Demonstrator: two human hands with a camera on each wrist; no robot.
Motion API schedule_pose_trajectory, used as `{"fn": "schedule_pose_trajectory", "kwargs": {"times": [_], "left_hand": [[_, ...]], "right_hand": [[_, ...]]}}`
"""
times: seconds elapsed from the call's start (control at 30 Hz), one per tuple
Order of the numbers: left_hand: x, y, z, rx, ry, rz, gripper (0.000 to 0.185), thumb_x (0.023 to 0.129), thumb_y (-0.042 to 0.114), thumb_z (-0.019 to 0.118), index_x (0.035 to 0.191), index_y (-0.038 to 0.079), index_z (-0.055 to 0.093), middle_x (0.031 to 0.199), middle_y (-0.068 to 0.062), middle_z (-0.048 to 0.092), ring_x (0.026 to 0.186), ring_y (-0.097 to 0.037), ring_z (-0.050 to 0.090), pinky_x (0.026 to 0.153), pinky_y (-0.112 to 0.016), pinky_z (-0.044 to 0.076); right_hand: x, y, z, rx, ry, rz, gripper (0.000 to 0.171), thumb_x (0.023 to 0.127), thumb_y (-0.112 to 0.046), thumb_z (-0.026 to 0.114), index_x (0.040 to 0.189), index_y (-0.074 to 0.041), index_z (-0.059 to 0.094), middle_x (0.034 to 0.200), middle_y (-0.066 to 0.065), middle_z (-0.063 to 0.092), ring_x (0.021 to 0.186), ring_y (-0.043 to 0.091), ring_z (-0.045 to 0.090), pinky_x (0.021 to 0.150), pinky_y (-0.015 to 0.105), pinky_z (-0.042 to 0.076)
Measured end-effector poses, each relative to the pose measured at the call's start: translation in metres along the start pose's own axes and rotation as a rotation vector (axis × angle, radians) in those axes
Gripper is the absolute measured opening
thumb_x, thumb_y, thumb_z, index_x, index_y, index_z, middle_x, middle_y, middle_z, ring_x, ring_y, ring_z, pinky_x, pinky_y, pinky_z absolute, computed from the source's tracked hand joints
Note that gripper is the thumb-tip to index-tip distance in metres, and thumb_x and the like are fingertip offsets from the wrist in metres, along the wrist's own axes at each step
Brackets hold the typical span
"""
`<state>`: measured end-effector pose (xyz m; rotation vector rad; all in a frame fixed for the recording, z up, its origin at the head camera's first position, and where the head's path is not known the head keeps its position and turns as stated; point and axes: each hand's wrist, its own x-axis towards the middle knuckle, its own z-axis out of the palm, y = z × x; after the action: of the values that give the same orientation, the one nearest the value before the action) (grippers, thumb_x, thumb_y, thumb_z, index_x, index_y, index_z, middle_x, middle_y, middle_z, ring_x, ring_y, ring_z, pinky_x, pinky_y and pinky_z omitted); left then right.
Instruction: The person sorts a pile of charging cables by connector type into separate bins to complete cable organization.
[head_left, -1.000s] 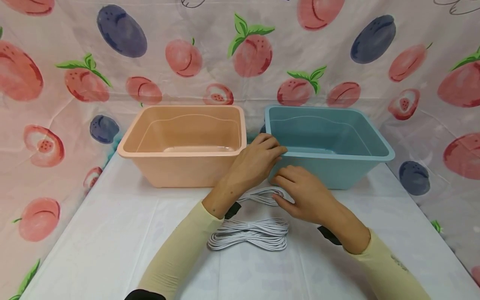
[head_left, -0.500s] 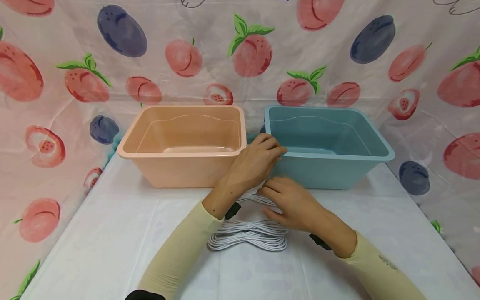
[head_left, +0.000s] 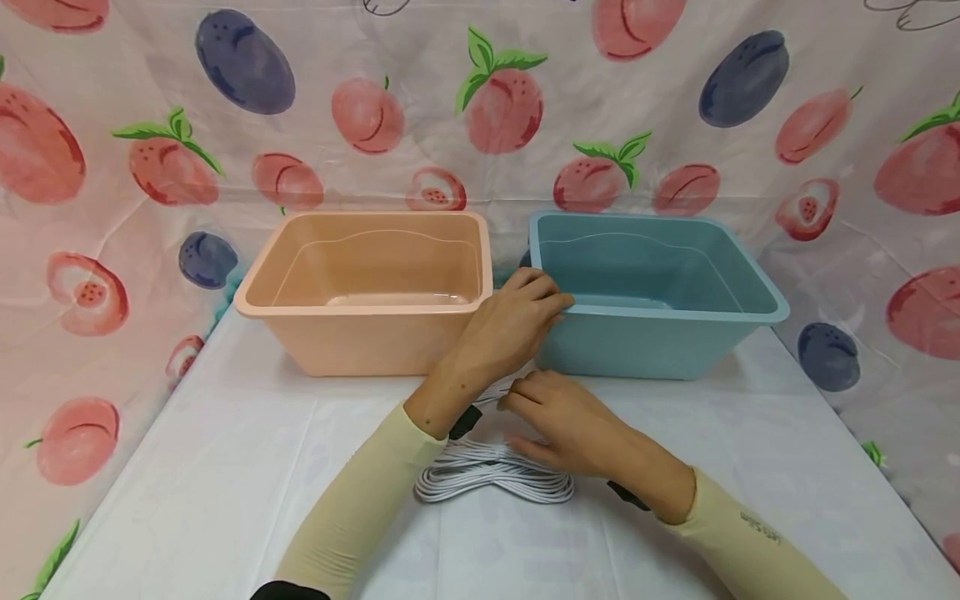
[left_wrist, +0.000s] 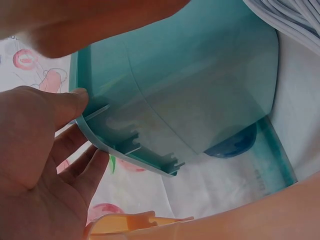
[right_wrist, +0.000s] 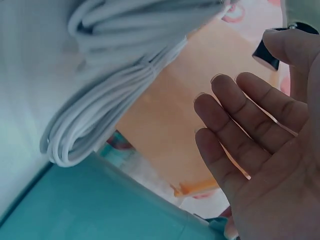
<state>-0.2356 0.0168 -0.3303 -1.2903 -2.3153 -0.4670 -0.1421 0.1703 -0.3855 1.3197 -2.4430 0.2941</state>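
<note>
Left hand on the teal tub's rim, right hand loose beside two cable bundles

Clock positions are read on the head view, 12 at the far side. Left hand (head_left: 504, 335): grasping the rim of the teal tub (head_left: 637, 346) at the tub's 8 o'clock corner; the left wrist view shows thumb and fingers about the lip. Teal tub upright at 3 o'clock of centre, on the white table (head_left: 225, 467). Peach tub (head_left: 360, 346) upright at 9 o'clock, a gap between the two tubs; the left arm crosses in front of its 4 o'clock corner.

Right hand (head_left: 573, 421): released, nothing grasped, fingers loosely extended, thumb apart. Near cable bundle (head_left: 491, 477), pale grey, looped and narrowed at its waist, at 6 o'clock of centre and at the right hand's 8 o'clock, the thumb overlapping it in this view. Far cable bundle (head_left: 495, 392) at the right hand's 10 o'clock, largely hidden by the hands. Contact with either bundle: cannot tell.

Pale yellow sleeves (head_left: 367, 500) on both arms. Fruit-printed cloth (head_left: 420, 67) hangs at 12 o'clock, behind both tubs
</note>
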Motion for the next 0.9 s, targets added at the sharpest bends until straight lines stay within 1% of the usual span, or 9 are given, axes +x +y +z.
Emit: {"fn": "schedule_pose_trajectory", "kwargs": {"times": [0.2, 0.47, 0.67, 0.9], "left_hand": [[0.000, 0.000, 0.000, 0.003, 0.000, 0.005, 0.026, 0.109, 0.019, 0.061, 0.132, 0.015, 0.075, 0.123, -0.003, 0.069, 0.128, -0.022, 0.055, 0.105, -0.031, 0.051], [0.000, 0.001, 0.000, 0.005, 0.010, 0.004, 0.026, 0.109, 0.018, 0.062, 0.131, 0.015, 0.075, 0.123, -0.003, 0.069, 0.128, -0.022, 0.055, 0.106, -0.031, 0.051], [0.000, 0.000, 0.000, 0.006, 0.019, 0.004, 0.026, 0.109, 0.017, 0.062, 0.130, 0.015, 0.075, 0.122, -0.003, 0.069, 0.128, -0.022, 0.055, 0.105, -0.030, 0.051], [0.000, -0.001, 0.001, 0.005, 0.010, 0.001, 0.025, 0.109, 0.017, 0.062, 0.130, 0.016, 0.075, 0.122, -0.003, 0.069, 0.127, -0.022, 0.055, 0.105, -0.030, 0.052]], "right_hand": [[0.001, -0.004, 0.005, -0.006, -0.038, 0.014, 0.033, 0.091, -0.031, 0.084, 0.114, -0.010, 0.072, 0.107, 0.000, 0.070, 0.099, 0.021, 0.065, 0.092, 0.040, 0.056], [0.000, -0.009, 0.010, -0.012, -0.143, 0.016, 0.033, 0.096, -0.035, 0.079, 0.118, -0.012, 0.071, 0.110, 0.000, 0.069, 0.105, 0.022, 0.067, 0.100, 0.041, 0.055], [0.001, -0.012, 0.014, -0.001, -0.176, 0.009, 0.033, 0.095, -0.033, 0.082, 0.118, -0.013, 0.071, 0.109, 0.000, 0.070, 0.103, 0.021, 0.068, 0.100, 0.040, 0.056], [0.002, -0.014, 0.022, 0.032, -0.200, -0.016, 0.027, 0.094, -0.024, 0.082, 0.115, -0.012, 0.071, 0.103, -0.002, 0.070, 0.098, 0.018, 0.069, 0.101, 0.039, 0.056]]}}
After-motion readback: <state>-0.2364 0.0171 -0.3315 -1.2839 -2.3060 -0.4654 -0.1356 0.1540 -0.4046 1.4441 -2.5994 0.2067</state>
